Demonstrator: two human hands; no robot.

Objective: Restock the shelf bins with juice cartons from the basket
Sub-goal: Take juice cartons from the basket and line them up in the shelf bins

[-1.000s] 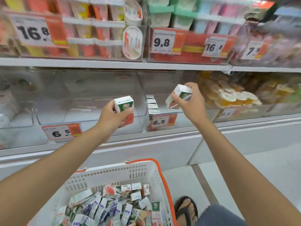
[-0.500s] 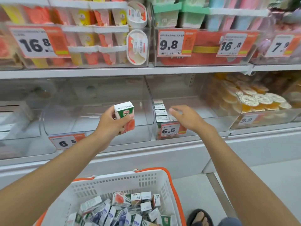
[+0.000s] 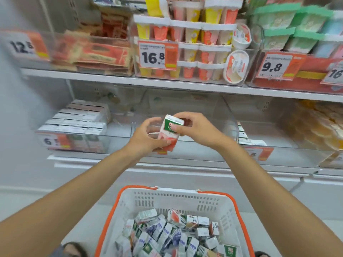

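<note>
both hands grip one juice carton [image 3: 169,133] — left hand [image 3: 146,136] fingers curled underneath, right hand [image 3: 196,127] fingers pinching its top.

The carton [image 3: 169,133] held above the basket [image 3: 178,203] has a white top, a green band and a red-pink base. The basket is white slotted plastic with an orange rim; its cartons [image 3: 172,236] mix white, green, blue and red. Up left of the basket, the price tag [image 3: 157,55] is white with black digits and an orange side.
</note>
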